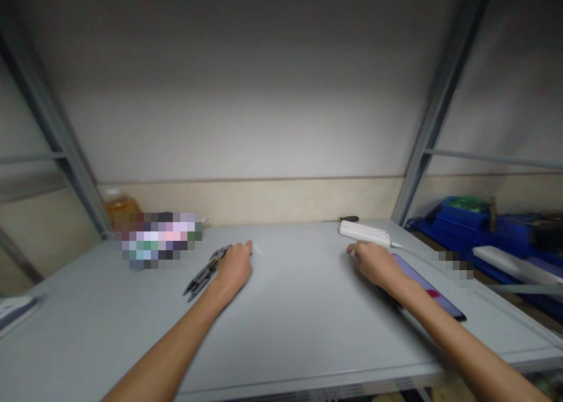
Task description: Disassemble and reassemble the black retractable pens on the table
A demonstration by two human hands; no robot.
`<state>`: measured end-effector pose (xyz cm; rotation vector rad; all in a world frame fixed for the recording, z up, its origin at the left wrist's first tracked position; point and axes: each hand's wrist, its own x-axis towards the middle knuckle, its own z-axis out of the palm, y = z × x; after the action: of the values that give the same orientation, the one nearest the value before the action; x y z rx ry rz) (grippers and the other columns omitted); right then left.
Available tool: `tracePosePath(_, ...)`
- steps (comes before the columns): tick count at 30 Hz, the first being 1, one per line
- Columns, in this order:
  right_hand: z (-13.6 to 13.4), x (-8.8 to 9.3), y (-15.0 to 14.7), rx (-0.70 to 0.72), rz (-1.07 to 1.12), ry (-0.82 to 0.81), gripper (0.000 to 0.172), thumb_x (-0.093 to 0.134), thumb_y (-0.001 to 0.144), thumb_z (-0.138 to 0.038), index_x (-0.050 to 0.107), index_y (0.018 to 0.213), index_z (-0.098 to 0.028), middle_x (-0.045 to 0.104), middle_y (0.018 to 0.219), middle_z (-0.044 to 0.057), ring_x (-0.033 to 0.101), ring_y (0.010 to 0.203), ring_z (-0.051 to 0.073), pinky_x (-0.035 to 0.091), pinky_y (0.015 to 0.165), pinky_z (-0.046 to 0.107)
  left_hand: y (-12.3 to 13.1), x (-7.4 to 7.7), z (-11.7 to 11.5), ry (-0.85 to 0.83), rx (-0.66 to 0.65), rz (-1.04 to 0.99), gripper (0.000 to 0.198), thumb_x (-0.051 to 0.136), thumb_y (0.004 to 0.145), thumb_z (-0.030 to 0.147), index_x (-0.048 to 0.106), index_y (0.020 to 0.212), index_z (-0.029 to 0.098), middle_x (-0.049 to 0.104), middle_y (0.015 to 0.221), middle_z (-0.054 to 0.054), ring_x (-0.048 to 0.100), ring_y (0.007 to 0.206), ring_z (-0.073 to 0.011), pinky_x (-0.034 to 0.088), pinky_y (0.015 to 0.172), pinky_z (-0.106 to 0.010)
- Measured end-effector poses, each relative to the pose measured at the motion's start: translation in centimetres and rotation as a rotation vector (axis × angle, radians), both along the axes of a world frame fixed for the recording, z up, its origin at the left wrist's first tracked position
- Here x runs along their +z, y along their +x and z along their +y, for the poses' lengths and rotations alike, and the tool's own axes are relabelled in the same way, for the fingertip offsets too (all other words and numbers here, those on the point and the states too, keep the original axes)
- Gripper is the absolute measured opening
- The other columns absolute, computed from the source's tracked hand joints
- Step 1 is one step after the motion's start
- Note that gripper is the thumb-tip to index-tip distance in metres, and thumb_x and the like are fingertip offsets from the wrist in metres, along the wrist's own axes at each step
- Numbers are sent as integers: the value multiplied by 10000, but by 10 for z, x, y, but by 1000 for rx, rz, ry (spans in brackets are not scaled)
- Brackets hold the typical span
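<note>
My left hand [235, 267] is low over the grey tabletop, at the right end of a loose bunch of dark, slim pens [204, 279]. Its fingers are curled, and whatever they may grip is hidden. On the other side, my right hand [373, 261] is palm down with bent fingers pointing left, their tips partly hidden beneath it. A smartphone [424, 288] with a lit screen lies just right of that hand, partly behind the forearm. Something dark shows under the right wrist, too covered to name.
Behind my right hand lie a white power strip [364, 233] with a cable and a screwdriver [348, 219]. At the back left, a bottle of amber liquid [121, 205] stands by a blurred-out object [160, 241]. Blue bins [461, 220] sit beyond the right metal post [424, 150].
</note>
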<state>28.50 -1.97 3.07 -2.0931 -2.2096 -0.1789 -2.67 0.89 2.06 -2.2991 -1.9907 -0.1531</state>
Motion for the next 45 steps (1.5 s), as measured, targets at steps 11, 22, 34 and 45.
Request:
tracePosePath(11, 0, -18, -95, 549, 298, 33, 264, 497, 818, -321, 604, 994, -156, 608, 904, 92, 530, 878, 184, 370, 775, 257, 32, -15, -13, -26, -578, -721, 155, 518, 755, 122, 558, 896, 170, 617, 821, -9, 560, 785, -111, 424, 746, -214)
tracePosePath(22, 1, -17, -86, 410, 314, 24, 384, 327, 896, -346, 632, 798, -134, 634, 782, 93, 547, 762, 175, 348, 684, 255, 16, -15, -1, 145, -607, -400, 156, 428, 863, 241, 562, 903, 173, 604, 884, -51, 521, 888, -175, 403, 806, -309)
tracePosePath(34, -11, -4, -122, 226, 182, 9, 347, 337, 855, -299, 640, 913, -141, 659, 866, 160, 608, 793, 233, 395, 669, 300, 40, -7, -23, 429, -663, 131, 191, 335, 874, 153, 511, 946, 157, 538, 879, -68, 461, 831, -206, 332, 713, -347)
tracePosePath(45, -4, -4, -137, 148, 209, -159, 341, 405, 795, -312, 688, 853, -131, 681, 870, 180, 642, 785, 249, 429, 602, 288, 46, -11, -21, 297, -499, 171, 161, 400, 801, 76, 546, 831, 138, 609, 779, -100, 560, 798, -230, 386, 727, -359)
